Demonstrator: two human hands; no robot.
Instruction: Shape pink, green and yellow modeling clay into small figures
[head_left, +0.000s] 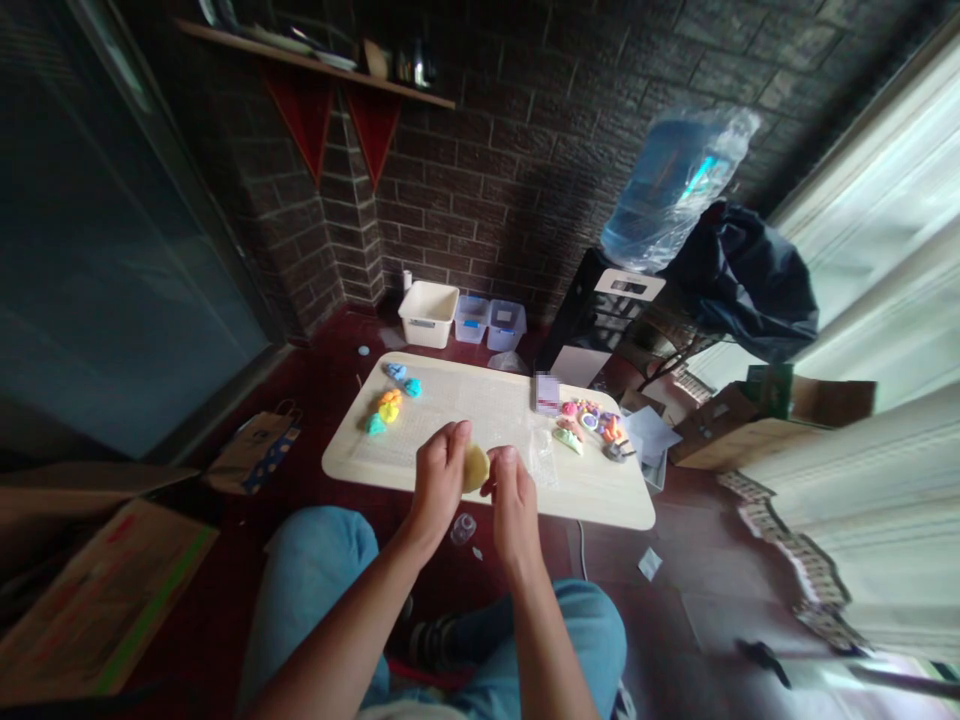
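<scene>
My left hand and my right hand meet over the near edge of a low pale table. Between them they pinch a pale yellow lump of clay, fingers curled on both sides of it. Small clay pieces in blue, orange, yellow and teal lie on the table's left part. A cluster of colourful moulds and clay bits lies on its right part, beside a small pink box.
A white bin and two clear tubs stand by the brick wall. A water bottle sits on a black stand at the right. Cardboard boxes lie at the left, a paper bag near the table. My knees in blue trousers are below.
</scene>
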